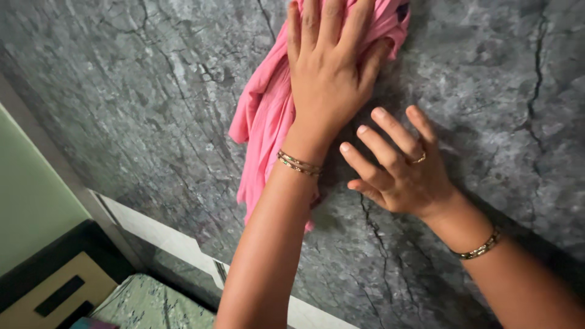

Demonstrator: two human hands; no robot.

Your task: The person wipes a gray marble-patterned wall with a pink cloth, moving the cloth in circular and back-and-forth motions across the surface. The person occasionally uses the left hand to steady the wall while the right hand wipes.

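Left hand [329, 73] flat on pink cloth [268, 116], right hand [399, 167] spread on grey marbled wall [140, 91]

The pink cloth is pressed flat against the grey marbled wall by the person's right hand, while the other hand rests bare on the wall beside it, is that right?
Not quite. The head view shows the left hand pressing the pink cloth flat against the grey marbled wall. The right hand, wearing a gold ring, is the one resting bare on the wall beside it.
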